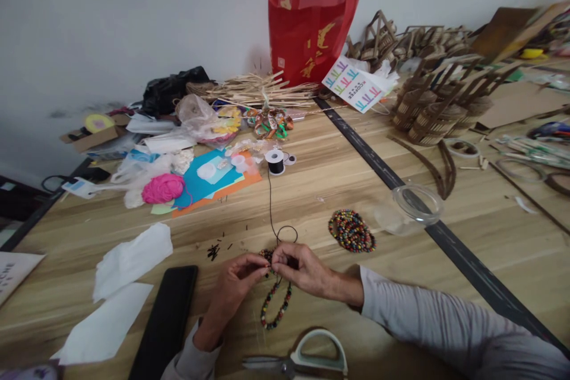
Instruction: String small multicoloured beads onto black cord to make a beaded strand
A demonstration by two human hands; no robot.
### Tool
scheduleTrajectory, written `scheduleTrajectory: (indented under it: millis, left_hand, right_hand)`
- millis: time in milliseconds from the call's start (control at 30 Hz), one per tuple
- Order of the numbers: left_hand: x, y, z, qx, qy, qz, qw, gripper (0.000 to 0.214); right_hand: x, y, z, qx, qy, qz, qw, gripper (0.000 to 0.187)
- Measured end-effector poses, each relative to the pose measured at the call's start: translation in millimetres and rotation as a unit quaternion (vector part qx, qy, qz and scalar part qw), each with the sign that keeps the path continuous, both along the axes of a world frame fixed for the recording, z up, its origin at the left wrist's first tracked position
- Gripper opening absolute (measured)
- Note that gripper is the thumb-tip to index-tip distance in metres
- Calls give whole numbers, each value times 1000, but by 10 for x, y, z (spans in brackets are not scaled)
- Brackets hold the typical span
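My left hand (234, 285) and my right hand (300, 270) meet over the wooden table (401, 285), fingertips pinched together on a strand of multicoloured beads (276, 306) that hangs in a loop below them. A thin black cord (269, 202) runs from the pinch up to a black spool (275, 161). To the right lies a pile of loose coloured beads (351, 230). Both hands are closed on the strand.
Scissors (307, 361) lie at the near edge, a black phone (167, 320) and white tissue (129, 261) to the left. A clear lid (416, 203) sits right. Pink yarn (162, 188), coloured paper, a red bag (309, 27), sticks and woven baskets (434, 110) crowd the back.
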State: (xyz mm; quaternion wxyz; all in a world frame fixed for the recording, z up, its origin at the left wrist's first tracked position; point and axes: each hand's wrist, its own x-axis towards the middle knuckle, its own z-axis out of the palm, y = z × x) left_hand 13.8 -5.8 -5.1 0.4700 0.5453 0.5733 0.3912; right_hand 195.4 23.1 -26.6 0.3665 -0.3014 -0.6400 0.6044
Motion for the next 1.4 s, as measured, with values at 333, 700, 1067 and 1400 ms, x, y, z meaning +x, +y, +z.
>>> scheduleTrajectory:
  millis: [333,700,1067,1400]
  left_hand:
    - [0,0,4,-2,-12,13,1000,4]
    - [-1,-7,-29,-11,-14,4,1000,6]
    - [8,0,2,-11,-19,12,1000,5]
    - [13,-8,-20,-20,-31,1,999,7]
  right_hand:
    - [-1,3,12,-13,12,1,1000,20]
    - [2,2,3,2,9,2,1000,18]
    - [0,3,-10,-9,15,0,1000,20]
    - [2,2,15,2,8,5,1000,19]
